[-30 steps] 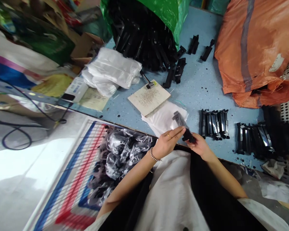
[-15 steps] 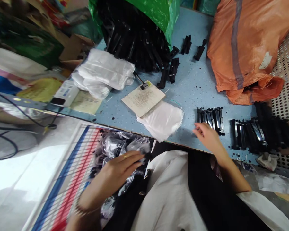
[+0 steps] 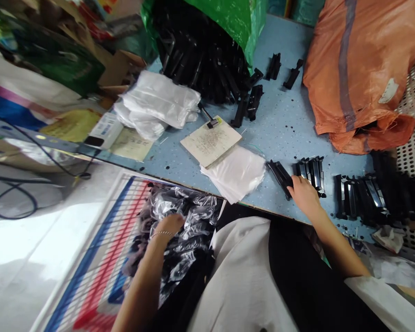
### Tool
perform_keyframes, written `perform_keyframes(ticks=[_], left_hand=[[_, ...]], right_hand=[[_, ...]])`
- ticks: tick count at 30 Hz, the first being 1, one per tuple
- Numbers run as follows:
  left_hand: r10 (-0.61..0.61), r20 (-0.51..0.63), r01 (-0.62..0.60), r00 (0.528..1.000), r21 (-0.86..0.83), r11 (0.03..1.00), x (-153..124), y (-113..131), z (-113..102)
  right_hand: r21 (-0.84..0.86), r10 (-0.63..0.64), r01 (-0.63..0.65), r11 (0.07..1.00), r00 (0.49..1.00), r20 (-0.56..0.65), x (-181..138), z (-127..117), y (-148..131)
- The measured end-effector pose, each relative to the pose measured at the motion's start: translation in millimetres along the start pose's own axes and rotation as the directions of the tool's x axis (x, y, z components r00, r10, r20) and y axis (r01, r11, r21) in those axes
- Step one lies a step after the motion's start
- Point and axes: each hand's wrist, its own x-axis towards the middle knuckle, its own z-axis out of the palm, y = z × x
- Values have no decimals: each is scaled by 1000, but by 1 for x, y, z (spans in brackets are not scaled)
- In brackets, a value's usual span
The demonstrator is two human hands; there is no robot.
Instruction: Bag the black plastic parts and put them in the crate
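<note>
the right hand grips a black part on the bench, the part reaching out left of the fingers with its long axis slanting far-left to near-right, its far end just beside the plastic bags; the left hand, well apart over the wrapped parts, is too blurred to tell open from closed. i count one board and two bag stacks, but the overlapping black parts defy counting.
</note>
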Motion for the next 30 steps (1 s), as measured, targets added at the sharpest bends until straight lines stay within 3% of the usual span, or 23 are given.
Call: perform_keyframes(ticks=[2, 3, 5, 6, 8, 9, 11, 14, 16, 17, 19, 22, 24, 27, 30], left_hand=[[51, -43, -53, 998, -42, 998, 22, 44, 14], [130, -133, -144, 983, -102, 984, 32, 71, 23], [380, -282, -425, 881, -119, 897, 51, 129, 46], [468, -309, -510, 828, -68, 858, 59, 154, 56], [529, -321, -558, 786, 1, 830, 73, 189, 72], [524, -320, -553, 790, -2, 833, 79, 197, 76], [467, -312, -517, 827, -98, 850, 90, 198, 75], [333, -220, -394, 917, -366, 843, 99, 182, 64], [250, -123, -278, 960, -512, 813, 103, 175, 58], [229, -100, -246, 968, -546, 801, 103, 172, 56], [250, -135, -284, 959, -521, 805, 104, 170, 55], [429, -290, -509, 856, -321, 799, 101, 166, 55], [548, -364, -632, 753, -170, 756, 92, 164, 53], [735, -372, -792, 567, -2, 611, 64, 166, 52], [877, -315, -925, 363, -10, 379, 27, 175, 56]], right_hand=[[26, 17, -16, 1000, 1000, -26, 2, 2, 1], [70, 33, -29, 997, 998, -55, 3, 3, 1], [222, 76, -49, 974, 991, -114, 3, 4, 4], [321, 100, -54, 945, 987, -127, 2, 4, 7], [535, 146, -70, 842, 984, -101, -2, 4, 12], [644, 165, -87, 760, 984, -62, -5, 4, 15], [847, 195, -156, 508, 979, 63, -11, 5, 18], [944, 143, -325, -53, 933, 329, -18, 11, 12], [812, 0, -443, -379, 878, 479, -21, 16, 0], [711, -95, -500, -494, 844, 528, -22, 18, -8], [485, -295, -609, -628, 763, 575, -22, 23, -25], [197, -519, -723, -662, 632, 575, -21, 32, -45], [112, -592, -750, -652, 596, 542, -19, 39, -53], [221, -573, -719, -659, 670, 473, -14, 50, -58], [610, -338, -532, -587, 846, 413, -8, 53, -64]])
